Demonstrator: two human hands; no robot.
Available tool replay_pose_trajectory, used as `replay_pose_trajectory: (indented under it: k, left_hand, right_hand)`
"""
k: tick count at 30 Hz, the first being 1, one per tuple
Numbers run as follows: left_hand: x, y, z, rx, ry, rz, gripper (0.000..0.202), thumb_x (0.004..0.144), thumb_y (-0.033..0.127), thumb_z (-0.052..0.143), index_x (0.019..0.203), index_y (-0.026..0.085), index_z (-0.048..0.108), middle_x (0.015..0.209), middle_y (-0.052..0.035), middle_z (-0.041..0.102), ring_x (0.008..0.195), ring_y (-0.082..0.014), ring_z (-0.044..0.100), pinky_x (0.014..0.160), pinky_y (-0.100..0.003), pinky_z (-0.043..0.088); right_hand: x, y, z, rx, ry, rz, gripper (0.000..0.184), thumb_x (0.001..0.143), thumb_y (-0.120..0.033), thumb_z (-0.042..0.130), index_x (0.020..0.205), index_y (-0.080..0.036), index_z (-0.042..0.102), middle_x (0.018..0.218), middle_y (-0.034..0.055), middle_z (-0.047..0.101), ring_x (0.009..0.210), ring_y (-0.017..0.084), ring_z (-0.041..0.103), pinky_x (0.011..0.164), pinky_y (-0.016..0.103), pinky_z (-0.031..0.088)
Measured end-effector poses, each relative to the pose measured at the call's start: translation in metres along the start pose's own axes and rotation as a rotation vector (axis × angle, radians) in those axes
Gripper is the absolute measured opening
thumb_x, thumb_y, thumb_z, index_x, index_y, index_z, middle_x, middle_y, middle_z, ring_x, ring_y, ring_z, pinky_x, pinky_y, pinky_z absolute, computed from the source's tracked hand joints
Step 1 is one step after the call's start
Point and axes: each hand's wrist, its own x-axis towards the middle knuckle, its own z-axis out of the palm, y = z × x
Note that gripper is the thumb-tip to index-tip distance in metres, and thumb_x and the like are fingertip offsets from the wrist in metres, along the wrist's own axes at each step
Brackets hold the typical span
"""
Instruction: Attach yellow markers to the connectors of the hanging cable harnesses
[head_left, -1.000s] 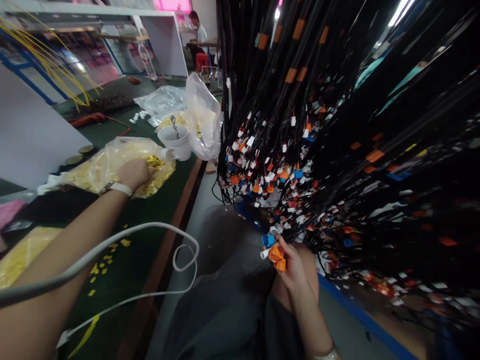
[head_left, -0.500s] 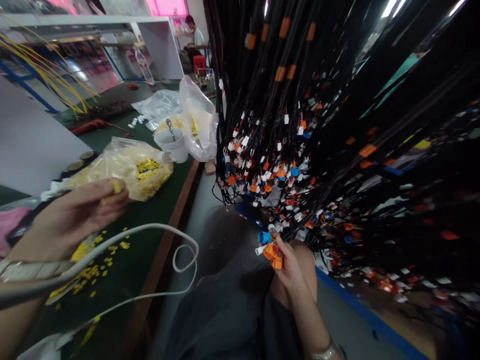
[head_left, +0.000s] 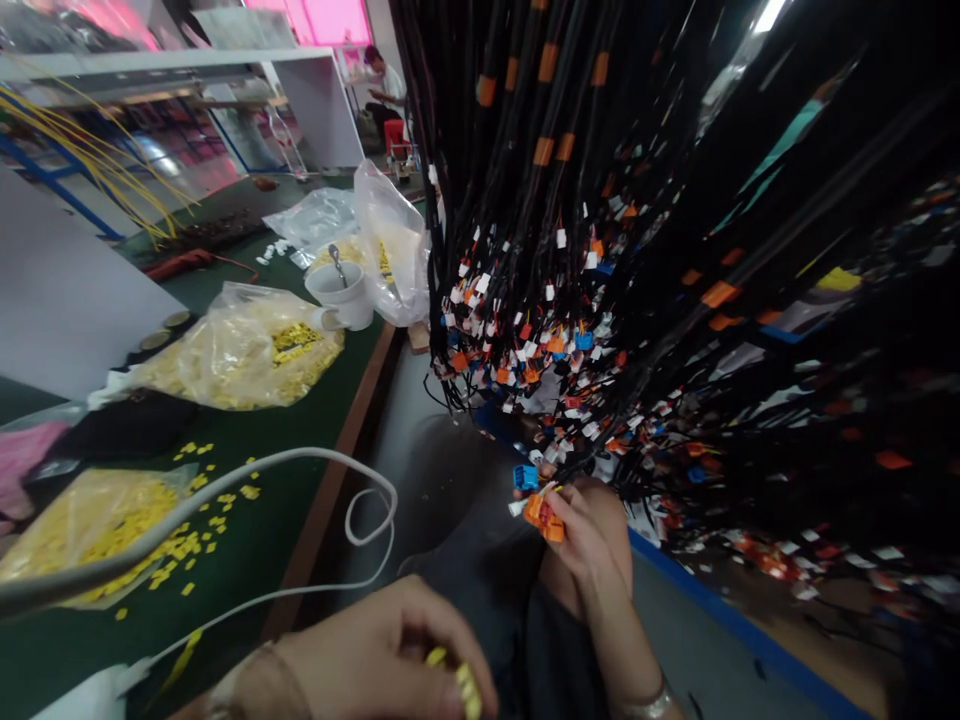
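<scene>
My left hand [head_left: 382, 655] is low in the view with its fingers curled round small yellow plastic pieces [head_left: 469, 690]. To its upper right, my right hand [head_left: 585, 535] grips a bunch of wire connectors. An orange connector [head_left: 544, 515] sits at the fingertips, with a blue connector [head_left: 525, 477] just above and a small white connector [head_left: 517, 508] beside them. Their wires run back toward the hanging cable bundles [head_left: 525, 200] and are partly hidden. The two hands are apart.
On the green bench [head_left: 300, 420] at left lie bags of yellow pieces [head_left: 240, 345], loose yellow pieces [head_left: 214, 525] and a white cup [head_left: 341, 292] with a spoon. A grey cable [head_left: 300, 455] loops over the bench edge. A person [head_left: 386, 85] sits far back.
My left hand has swung from above the bench bags down and right toward my lap, carrying yellow pieces. My right hand keeps the connectors in nearly the same place.
</scene>
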Motion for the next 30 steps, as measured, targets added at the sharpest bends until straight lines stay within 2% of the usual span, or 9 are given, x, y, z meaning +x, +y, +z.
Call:
replay_pose_trajectory:
  k: [3,6,9,12,16,22,26,30]
  left_hand:
    - [0.037,0.010,0.009,-0.115,0.006,0.108,0.032,0.065,0.040,0.075,0.089,0.018,0.072,0.065,-0.0013,0.058,0.049,-0.0053,0.045,0.045,-0.017,0.032]
    - [0.067,0.013,0.008,-0.257,0.075,0.201,0.031,0.069,0.036,0.073,0.091,0.013,0.071,0.068,-0.0034,0.059,0.054,-0.0051,0.049,0.049,-0.016,0.037]
    - [0.092,0.012,0.006,-0.388,0.136,0.310,0.036,0.064,0.026,0.078,0.095,0.013,0.070,0.074,-0.0040,0.061,0.060,-0.0061,0.054,0.057,-0.016,0.043]
    - [0.110,0.008,0.006,-0.454,0.165,0.350,0.039,0.059,0.021,0.081,0.094,0.012,0.068,0.083,-0.0070,0.065,0.071,-0.0100,0.061,0.070,-0.020,0.049]
    - [0.125,0.002,0.006,-0.462,0.238,0.342,0.032,0.057,0.022,0.083,0.082,0.009,0.068,0.083,-0.0081,0.066,0.075,-0.0118,0.062,0.076,-0.024,0.050]
    - [0.136,-0.004,0.001,-0.455,0.294,0.342,0.038,0.057,0.025,0.083,0.088,0.013,0.064,0.075,-0.0023,0.064,0.065,-0.0092,0.061,0.069,-0.024,0.051]
    - [0.139,-0.005,0.001,-0.460,0.308,0.357,0.034,0.058,0.026,0.082,0.080,0.011,0.061,0.076,-0.0043,0.064,0.069,-0.0110,0.062,0.070,-0.024,0.051]
    - [0.143,-0.008,-0.001,-0.494,0.339,0.364,0.031,0.061,0.026,0.081,0.082,0.011,0.063,0.079,-0.0034,0.063,0.066,-0.0079,0.059,0.067,-0.021,0.051]
  right_hand:
    - [-0.002,-0.003,0.002,0.010,-0.034,-0.002,0.034,0.059,-0.028,0.081,0.087,-0.026,0.062,0.084,0.0020,0.070,0.076,0.021,0.067,0.067,0.031,0.054]
    - [-0.004,-0.004,0.002,0.021,-0.024,0.004,0.034,0.059,-0.028,0.081,0.087,-0.026,0.062,0.084,0.0019,0.070,0.078,0.021,0.068,0.064,0.029,0.054]
    - [-0.003,-0.006,0.003,0.021,0.029,0.009,0.031,0.060,-0.028,0.081,0.086,-0.025,0.063,0.080,0.0012,0.070,0.074,0.020,0.068,0.059,0.027,0.054]
    - [-0.003,-0.007,0.005,0.037,0.054,0.007,0.029,0.059,-0.027,0.080,0.083,-0.024,0.064,0.075,0.0011,0.069,0.072,0.021,0.068,0.055,0.026,0.054]
    - [-0.001,-0.007,0.008,0.082,0.071,0.006,0.028,0.058,-0.025,0.080,0.081,-0.023,0.063,0.076,0.0016,0.069,0.076,0.023,0.068,0.056,0.027,0.055]
    - [0.004,-0.004,0.007,0.122,0.122,-0.001,0.026,0.054,-0.019,0.079,0.073,-0.023,0.062,0.070,-0.0003,0.068,0.072,0.021,0.067,0.057,0.028,0.056]
    - [0.009,-0.001,0.007,0.171,0.133,-0.012,0.026,0.053,-0.018,0.078,0.074,-0.024,0.064,0.072,-0.0007,0.069,0.073,0.021,0.067,0.057,0.027,0.055]
    - [0.012,0.002,0.008,0.183,0.160,-0.025,0.023,0.053,-0.020,0.078,0.072,-0.024,0.064,0.074,0.0000,0.070,0.076,0.022,0.067,0.061,0.029,0.055]
